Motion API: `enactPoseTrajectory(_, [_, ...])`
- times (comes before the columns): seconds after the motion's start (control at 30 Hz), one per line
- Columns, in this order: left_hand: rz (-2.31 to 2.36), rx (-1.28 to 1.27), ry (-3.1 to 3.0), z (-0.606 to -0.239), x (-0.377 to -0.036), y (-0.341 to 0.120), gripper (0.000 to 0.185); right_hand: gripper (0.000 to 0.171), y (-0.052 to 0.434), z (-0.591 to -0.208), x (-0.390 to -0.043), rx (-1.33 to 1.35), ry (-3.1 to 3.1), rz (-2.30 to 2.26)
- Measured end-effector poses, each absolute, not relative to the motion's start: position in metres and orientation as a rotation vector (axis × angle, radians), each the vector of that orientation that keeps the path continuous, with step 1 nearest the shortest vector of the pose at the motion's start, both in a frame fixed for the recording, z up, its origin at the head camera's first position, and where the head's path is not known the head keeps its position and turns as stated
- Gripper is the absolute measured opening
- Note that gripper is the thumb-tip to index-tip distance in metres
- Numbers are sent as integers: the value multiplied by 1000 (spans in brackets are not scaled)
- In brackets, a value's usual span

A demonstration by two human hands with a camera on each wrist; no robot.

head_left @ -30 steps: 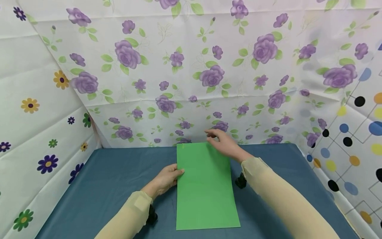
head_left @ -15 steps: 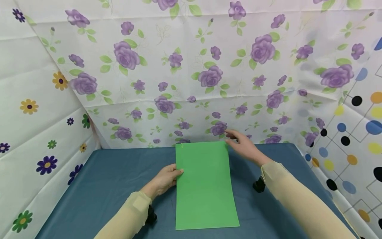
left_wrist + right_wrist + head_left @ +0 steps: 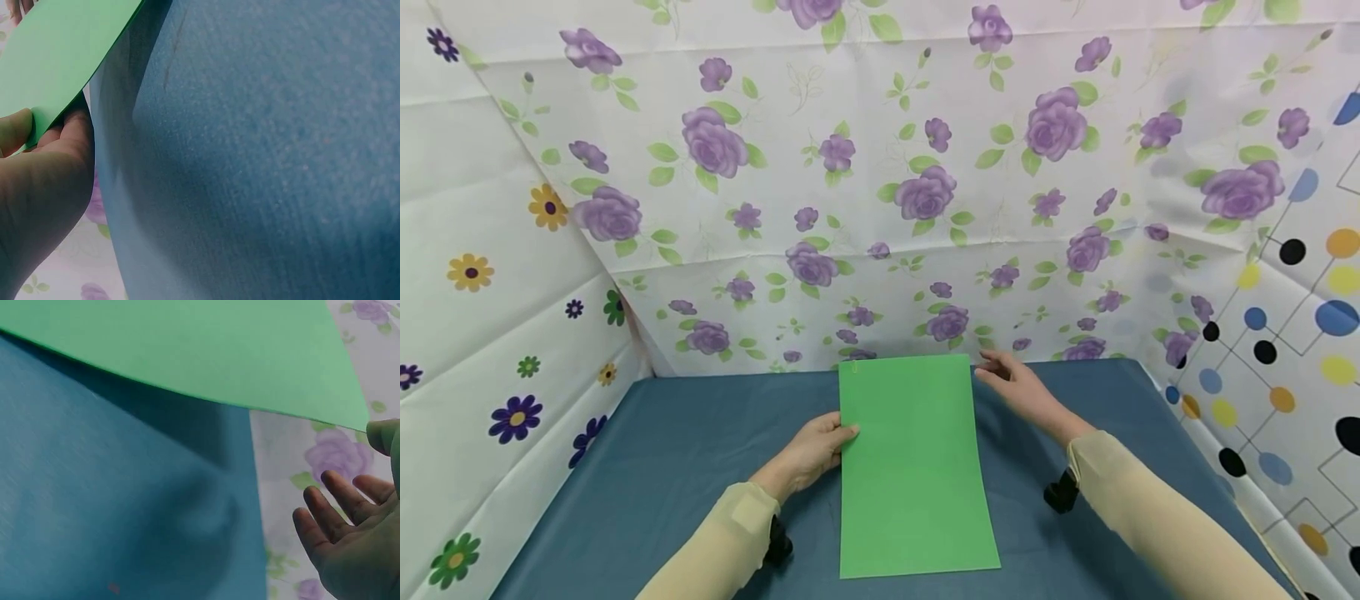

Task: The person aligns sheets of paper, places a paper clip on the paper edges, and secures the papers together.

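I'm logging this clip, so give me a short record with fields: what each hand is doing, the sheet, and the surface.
left hand: the left hand pinches the left edge of the green sheet, thumb on top
right hand: the right hand is open, fingers spread, beside the sheet's far right corner, not gripping it
sheet: plain green, lengthwise away from the person
surface: blue tablecloth
backdrop: floral cloth

Bright, even light, soft shadows.
Wrist views are close and blurry; the paper point(image 3: 187, 350) shades the cloth point(image 3: 94, 487) beneath.
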State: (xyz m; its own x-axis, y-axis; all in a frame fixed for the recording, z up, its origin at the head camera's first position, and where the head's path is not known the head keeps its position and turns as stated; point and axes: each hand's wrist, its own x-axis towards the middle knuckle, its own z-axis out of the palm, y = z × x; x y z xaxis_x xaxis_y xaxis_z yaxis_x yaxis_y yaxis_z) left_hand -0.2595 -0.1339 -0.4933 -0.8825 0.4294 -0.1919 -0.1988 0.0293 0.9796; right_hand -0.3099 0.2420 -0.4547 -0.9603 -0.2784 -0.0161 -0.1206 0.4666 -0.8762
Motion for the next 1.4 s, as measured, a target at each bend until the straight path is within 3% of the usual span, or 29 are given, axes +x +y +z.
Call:
enactPoseTrajectory(0.27, [1911, 233, 1876, -494, -259, -134, 39, 72, 232, -478, -289, -144, 2195, -1744])
enactPoseTrajectory(0.6, [1921, 237, 1866, -495, -260, -135, 39, 70, 227, -494, -275, -148, 2030, -1803])
enactPoseTrajectory(0.9, [1921, 227, 1872, -493, -259, -135, 38, 47, 221, -496, -267, -195, 2084, -1752])
enactPoseTrajectory(1.4, [1920, 246, 1868, -492, -258, -135, 37, 35, 216, -502, -265, -161, 2122, -1789])
